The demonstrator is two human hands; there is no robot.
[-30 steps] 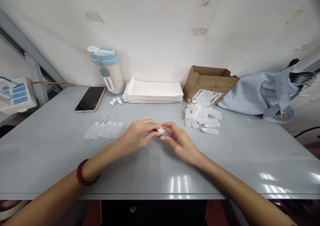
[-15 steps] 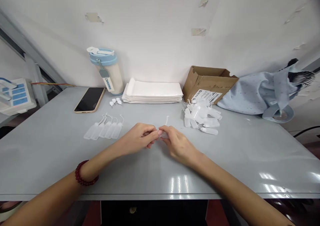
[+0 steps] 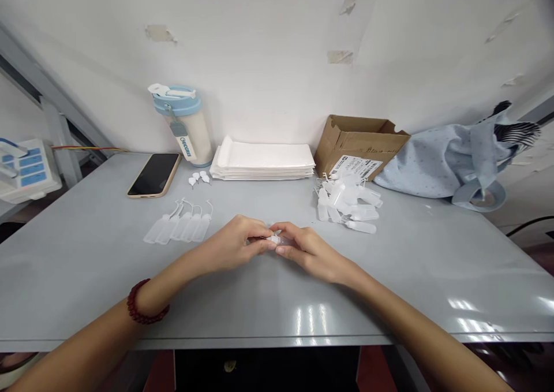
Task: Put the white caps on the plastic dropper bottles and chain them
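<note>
Near the middle of the grey table, my left hand [image 3: 240, 242] pinches the white cap end of a small translucent bottle [image 3: 275, 239]. My right hand [image 3: 309, 251] grips the bottle's body, which its fingers largely cover. The two hands almost touch at the fingertips. Several similar bottles with curved thin spouts [image 3: 179, 226] lie in a row to the left. A loose heap of more bottles [image 3: 348, 201] lies to the right. Several small white caps [image 3: 199, 177] rest behind the row.
On the grey table [image 3: 242, 311] stand a blue-lidded tumbler [image 3: 190, 129], a phone [image 3: 154, 175], a stack of white envelopes [image 3: 264, 160] and an open cardboard box [image 3: 359, 146]. A light blue cloth bag [image 3: 426, 161] lies at the right, by the wall.
The bottle between my hands has turned; its spout no longer points up and away, and the white cap now shows between my fingertips. My right thumb has come lower.
</note>
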